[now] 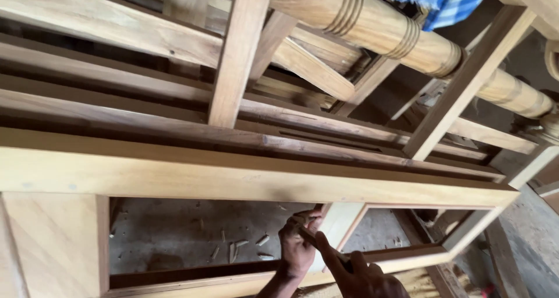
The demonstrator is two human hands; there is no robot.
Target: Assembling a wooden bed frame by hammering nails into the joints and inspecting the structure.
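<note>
Pinched tight: left hand (298,247) held a thin tool (317,242) | right hand (364,275) gripped its handle | beside the upright post (336,225) | best kept steady, pushed slowly

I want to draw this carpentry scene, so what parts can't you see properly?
- Tool: thin dark shaft only; both hands cover its ends, so its kind is unclear.
- Right hand: cut off by the bottom edge.
- Left hand: fingertips hidden where they press the upright wooden piece.
- Blue checked cloth: cut off by the top edge.
- Wood chips on the floor: too small to tell apart.
</note>
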